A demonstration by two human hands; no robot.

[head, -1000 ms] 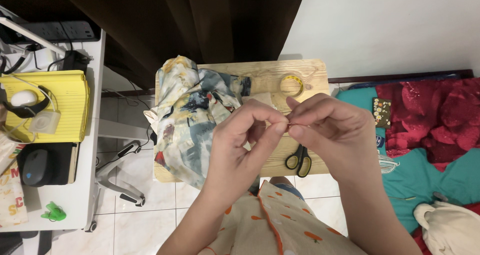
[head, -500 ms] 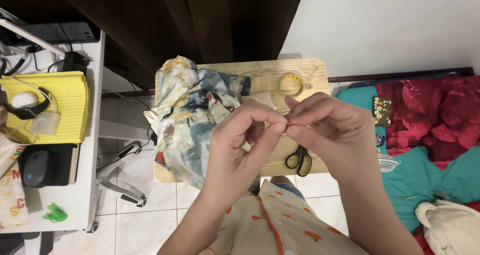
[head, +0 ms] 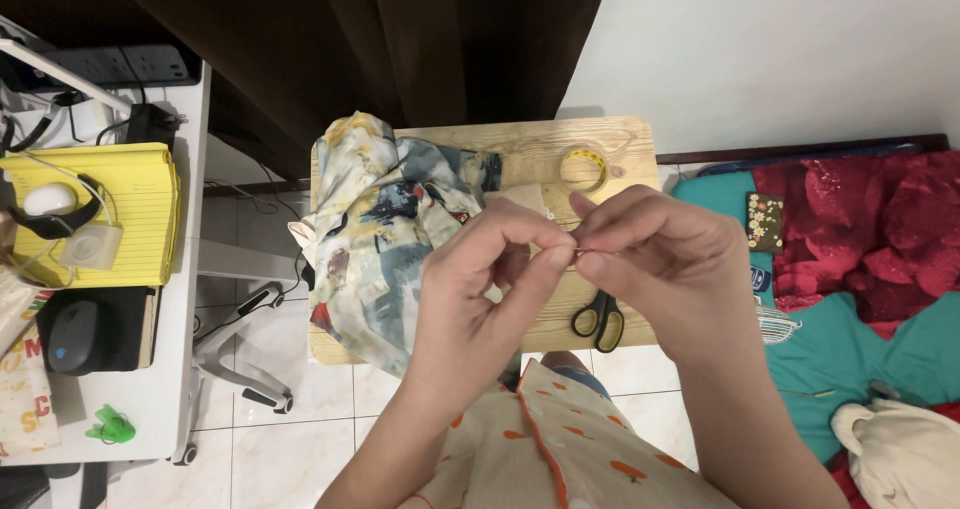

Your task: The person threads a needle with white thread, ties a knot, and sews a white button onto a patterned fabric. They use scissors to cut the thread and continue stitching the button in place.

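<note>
Needle barely visible, pinched between fingers

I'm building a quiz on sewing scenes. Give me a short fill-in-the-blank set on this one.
1. The black-handled scissors lie on the small ____ table.
2. The left hand and right hand meet at their ____.
3. The patterned cloth lies heaped on the table's ____ side.
4. The yellow roll sits near the table's ____ edge.

Missing words: wooden; fingertips; left; far

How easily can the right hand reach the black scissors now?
Probably yes: the scissors lie uncovered on the wooden table just below the right hand, but its fingers are pinching something thin.
</note>
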